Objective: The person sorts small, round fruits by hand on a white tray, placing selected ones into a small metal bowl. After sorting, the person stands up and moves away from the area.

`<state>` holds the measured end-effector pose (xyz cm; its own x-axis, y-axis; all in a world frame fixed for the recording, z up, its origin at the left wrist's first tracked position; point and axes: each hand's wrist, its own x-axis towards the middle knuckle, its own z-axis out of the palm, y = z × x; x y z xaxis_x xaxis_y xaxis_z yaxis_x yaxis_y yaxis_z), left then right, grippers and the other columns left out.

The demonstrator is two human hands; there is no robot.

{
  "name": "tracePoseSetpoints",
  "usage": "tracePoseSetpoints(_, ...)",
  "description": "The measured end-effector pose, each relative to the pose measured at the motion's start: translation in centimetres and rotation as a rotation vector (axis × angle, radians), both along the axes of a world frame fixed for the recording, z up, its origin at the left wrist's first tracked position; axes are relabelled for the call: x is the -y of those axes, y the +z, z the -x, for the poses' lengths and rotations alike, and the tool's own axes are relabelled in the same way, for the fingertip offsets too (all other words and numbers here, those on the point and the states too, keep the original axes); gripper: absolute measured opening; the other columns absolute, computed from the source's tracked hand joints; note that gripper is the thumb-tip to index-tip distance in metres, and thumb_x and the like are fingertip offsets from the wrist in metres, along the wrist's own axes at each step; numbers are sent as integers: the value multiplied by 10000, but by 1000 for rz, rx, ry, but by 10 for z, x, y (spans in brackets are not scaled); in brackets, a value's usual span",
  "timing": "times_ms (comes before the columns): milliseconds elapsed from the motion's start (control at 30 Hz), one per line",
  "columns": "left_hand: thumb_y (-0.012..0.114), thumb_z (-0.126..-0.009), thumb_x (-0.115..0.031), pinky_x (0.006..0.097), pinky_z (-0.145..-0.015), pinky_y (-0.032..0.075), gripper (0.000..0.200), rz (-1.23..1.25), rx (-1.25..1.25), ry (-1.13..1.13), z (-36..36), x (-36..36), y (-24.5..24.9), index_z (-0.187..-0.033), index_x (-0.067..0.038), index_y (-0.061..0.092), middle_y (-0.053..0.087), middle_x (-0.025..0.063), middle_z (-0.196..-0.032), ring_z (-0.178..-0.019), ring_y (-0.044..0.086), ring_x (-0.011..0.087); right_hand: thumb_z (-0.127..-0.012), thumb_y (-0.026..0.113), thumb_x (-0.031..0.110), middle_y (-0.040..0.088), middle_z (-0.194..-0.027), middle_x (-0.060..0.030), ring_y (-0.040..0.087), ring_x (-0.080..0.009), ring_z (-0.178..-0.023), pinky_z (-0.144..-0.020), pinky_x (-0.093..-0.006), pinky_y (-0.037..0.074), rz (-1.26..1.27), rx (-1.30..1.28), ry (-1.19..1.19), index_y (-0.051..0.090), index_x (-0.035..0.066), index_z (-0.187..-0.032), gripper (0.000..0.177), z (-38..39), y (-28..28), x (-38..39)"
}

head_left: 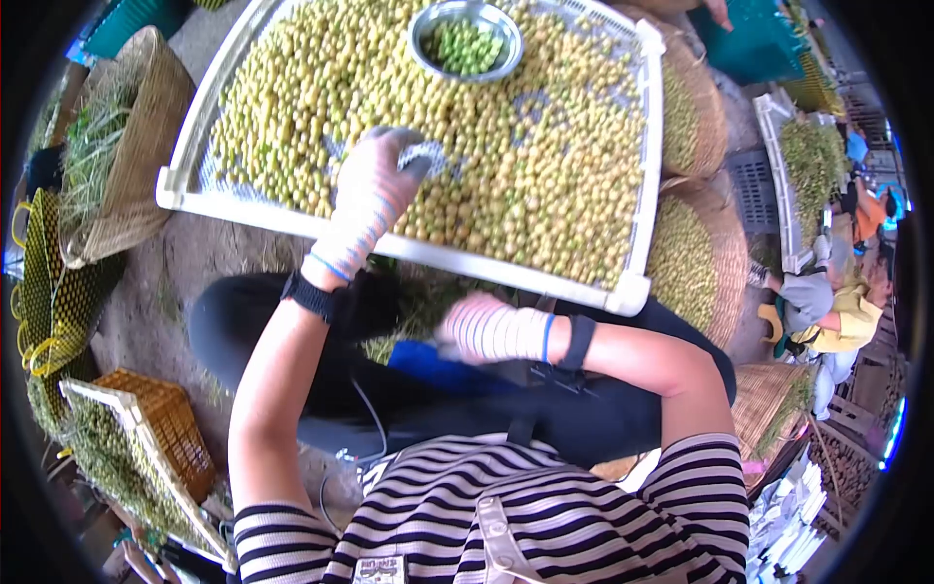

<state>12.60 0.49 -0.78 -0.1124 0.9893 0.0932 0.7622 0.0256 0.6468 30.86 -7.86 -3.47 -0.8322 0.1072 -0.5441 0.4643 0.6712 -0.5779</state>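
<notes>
My left hand (377, 175), in a striped knit glove with grey fingertips, reaches over small round yellow-green fruits (321, 78). They lie spread on a white-framed mesh tray (486, 275) in front of me. The fingers are bent among the fruits, thumb a little apart from them, and nothing shows held between. Bare mesh peeks through beside the fingertips. Gloved alike, my right hand (496, 329) is over my lap, below the tray's near edge; its fingers are blurred and partly hidden. A metal bowl (420, 39) with greener pieces inside stands on the fruits at the far side.
Woven baskets of fruits (715, 243) stand to the right of the tray. A tall basket with green stalks (161, 127) is at left, above an orange crate (170, 428). Another tray (778, 175) and a seated person in yellow (844, 321) are farther right.
</notes>
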Motion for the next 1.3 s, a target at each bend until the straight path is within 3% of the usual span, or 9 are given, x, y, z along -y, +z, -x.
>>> tracePoseSetpoints(167, 721, -704, -341, 466, -1041, 299, 595, 101, -393, -83, -3, -15, -13, -1224, -133, 522, 386, 251, -1341, -1259, 337, 429, -733, 582, 202, 640, -670, -118, 647, -317, -679, -585, -426, 511, -331, 72, -236, 667, 86, -737, 144, -15, 108, -99)
tracePoseSetpoints(267, 679, -732, -419, 486, -1087, 203, 707, 123, -412, -190, -32, -31, -20, -1319, -108, 439, 279, 246, -1418, -1331, 224, 418, -796, 596, 284, 463, -1279, -186, 439, -354, -1186, -935, -440, 413, -759, -189, -308, 524, 98, -1191, 443, -42, 43, -165)
tracePoseSetpoints(333, 647, -762, -433, 503, -1090, 181, 732, 244, -473, -258, -57, -41, -16, -1359, -105, 379, 232, 214, -1451, -1349, 184, 405, -808, 600, 317, 377, -1357, -182, 383, -368, -1232, -972, -457, 389, -835, -277, -174, 431, 128, -1303, 556, -50, 9, -188)
tracePoseSetpoints(600, 603, -803, -421, 551, -1073, 193, 690, 403, -464, -558, -86, 24, 4, -1389, -189, 322, 241, 139, -1464, -1340, 196, 415, -785, 629, 247, 477, -1262, -145, 534, -333, -1063, -902, -394, 453, -403, 266, -46, 571, 163, -1190, 418, -111, 65, -211)
tracePoseSetpoints(667, 625, -787, -377, 550, -1073, 194, 638, 400, -459, -561, -87, 29, 11, -1353, -193, 393, 285, 129, -1446, -1332, 236, 390, -782, 598, 188, 586, -959, -132, 603, -311, -860, -741, -399, 503, -558, 146, -191, 637, 138, -1015, 242, -95, 45, -227)
tracePoseSetpoints(800, 654, -772, -278, 503, -1026, 309, 475, 241, -381, -596, -73, 29, 23, -1214, -144, 545, 431, 116, -1351, -1262, 378, 341, -774, 520, 84, 630, -858, -118, 630, -289, -815, -683, -413, 514, -820, -186, -276, 660, 92, -819, 148, -46, 13, -238)
tracePoseSetpoints(1000, 552, -905, -203, 295, -704, 503, 245, 680, 936, -59, -45, 9, 0, -1039, -7, 612, 654, 84, -940, -765, 615, 155, -769, 569, 81, 640, -794, -154, 637, -302, -759, -672, -399, 518, -735, 3, -422, 613, 25, -881, 133, -36, 4, -241)
tracePoseSetpoints(1167, 542, -904, -352, 245, -598, 463, 368, 772, 1606, 53, -46, 4, -21, -1087, -35, 578, 642, 84, -957, -747, 612, 163, -874, 570, 136, 606, -690, -39, 557, -102, -481, -457, -240, 450, 449, -436, -999, 585, 25, -888, 113, -40, 36, -189)
tracePoseSetpoints(1300, 504, -897, -463, 238, -536, 422, 412, 880, 1689, 74, -55, 18, -18, -973, -66, 589, 613, 45, -847, -677, 572, 136, -861, 571, 102, 603, -704, -43, 533, -72, -552, -492, -235, 439, 119, -603, -778, 584, 12, -873, 92, -33, 33, -147)
